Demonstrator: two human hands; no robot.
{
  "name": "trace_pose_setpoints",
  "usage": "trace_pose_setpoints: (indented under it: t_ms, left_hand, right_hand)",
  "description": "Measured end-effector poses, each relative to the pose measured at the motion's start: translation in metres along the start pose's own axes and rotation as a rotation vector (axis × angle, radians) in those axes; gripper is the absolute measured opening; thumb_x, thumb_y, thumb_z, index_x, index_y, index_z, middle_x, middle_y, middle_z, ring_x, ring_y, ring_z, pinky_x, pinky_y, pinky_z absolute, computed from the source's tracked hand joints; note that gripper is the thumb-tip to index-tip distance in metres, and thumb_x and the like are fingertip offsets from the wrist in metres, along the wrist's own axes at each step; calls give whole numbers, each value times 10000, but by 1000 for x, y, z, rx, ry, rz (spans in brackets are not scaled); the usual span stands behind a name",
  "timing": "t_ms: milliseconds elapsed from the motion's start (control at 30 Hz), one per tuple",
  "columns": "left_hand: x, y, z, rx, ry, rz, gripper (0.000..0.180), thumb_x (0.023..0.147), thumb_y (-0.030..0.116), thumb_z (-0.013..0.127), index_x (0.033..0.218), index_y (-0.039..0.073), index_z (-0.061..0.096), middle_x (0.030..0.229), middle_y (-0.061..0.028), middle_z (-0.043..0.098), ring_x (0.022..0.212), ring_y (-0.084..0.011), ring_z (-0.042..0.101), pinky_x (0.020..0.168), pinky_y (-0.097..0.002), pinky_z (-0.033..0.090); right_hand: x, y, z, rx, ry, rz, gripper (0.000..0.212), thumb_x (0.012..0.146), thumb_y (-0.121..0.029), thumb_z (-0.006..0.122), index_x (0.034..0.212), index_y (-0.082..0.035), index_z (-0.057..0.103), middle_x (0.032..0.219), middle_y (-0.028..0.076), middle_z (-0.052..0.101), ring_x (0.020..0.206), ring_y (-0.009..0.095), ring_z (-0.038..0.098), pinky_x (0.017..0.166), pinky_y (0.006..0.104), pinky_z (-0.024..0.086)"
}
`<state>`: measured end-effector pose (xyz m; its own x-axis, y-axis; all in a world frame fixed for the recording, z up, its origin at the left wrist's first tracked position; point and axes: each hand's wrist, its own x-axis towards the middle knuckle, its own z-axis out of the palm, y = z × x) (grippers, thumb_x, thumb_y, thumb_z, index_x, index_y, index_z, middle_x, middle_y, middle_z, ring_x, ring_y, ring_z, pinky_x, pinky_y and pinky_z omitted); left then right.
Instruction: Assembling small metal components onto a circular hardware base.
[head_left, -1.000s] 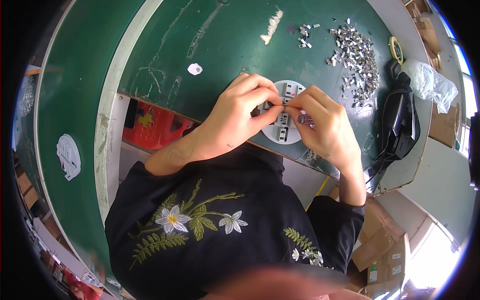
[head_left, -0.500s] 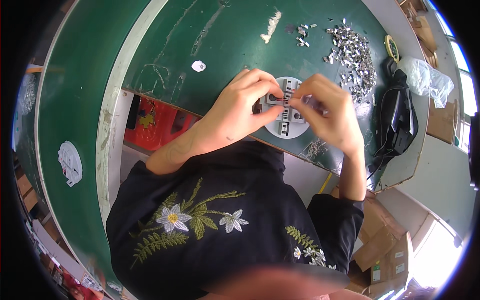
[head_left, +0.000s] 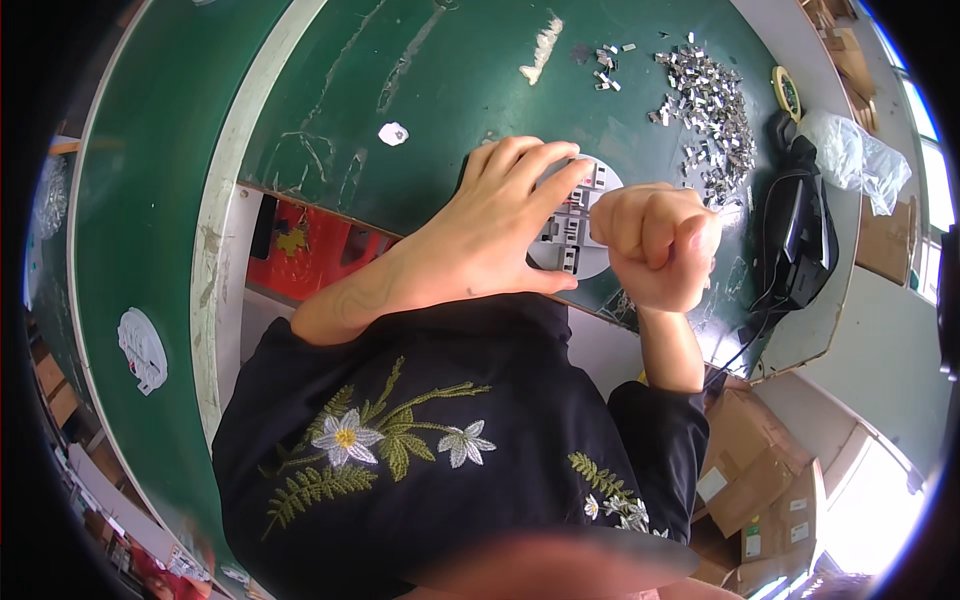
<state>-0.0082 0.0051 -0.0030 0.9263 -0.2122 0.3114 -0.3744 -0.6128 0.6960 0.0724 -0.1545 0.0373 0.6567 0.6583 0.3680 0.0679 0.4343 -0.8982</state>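
A round light-grey plastic base (head_left: 598,262) with raised block-like compartments lies near the front edge of the green table. My left hand (head_left: 490,215) spans its left side, fingers at the far rim and thumb at the near rim, gripping it. Over the right part of the base is my right hand (head_left: 660,240), curled into a fist with the knuckles up. Whatever that fist holds, if anything, is hidden. Small metal and dark pieces show in the compartments between the hands.
Many small metal clips (head_left: 710,110) lie heaped at the far right, beside a black bag-like object (head_left: 795,230) and a clear plastic bag (head_left: 855,160). A similar white part (head_left: 142,350) rests on the left green surface. A red stool (head_left: 300,260) stands below the table edge.
My left hand has opened from a pinch over the base to a wide grip across it. The right hand has closed from a pinch into a fist and turned knuckles up.
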Motion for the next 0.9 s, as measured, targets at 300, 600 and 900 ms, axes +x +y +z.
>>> trace_pose_setpoints:
  t_ms: [300, 600, 900]
  left_hand:
    - [0, 1, -1, -17, -10, -31, 943, 665, 395, 846, 1427, 61, 402, 1450, -121, 386, 1322, -349, 347, 1094, -498, 261]
    - [-9, 3, -30, 91, 49, -100, 961, 611, 340, 884, 1409, 53, 434, 1421, -163, 435, 1302, -343, 398, 1079, -486, 315]
    - [-64, -88, -174, 917, 652, -1088, 990, 710, 642, 753, 1440, 63, 419, 1438, -229, 440, 1319, -419, 422, 1082, -605, 279]
  right_hand:
    - [14, 0, -1, -271, -180, -37, 553, 976, -360, 489, 525, -86, 324, 455, 29, 366, 378, 165, 364, 388, 323, 283]
    - [17, -39, -30, 113, -62, -24, 281, 928, -231, 571, 751, -52, 445, 658, 15, 406, 539, 116, 359, 435, 284, 284]
    - [8, -47, -46, -23, 288, 86, 142, 881, -82, 637, 902, 30, 554, 720, 30, 453, 578, 63, 389, 463, 226, 290]
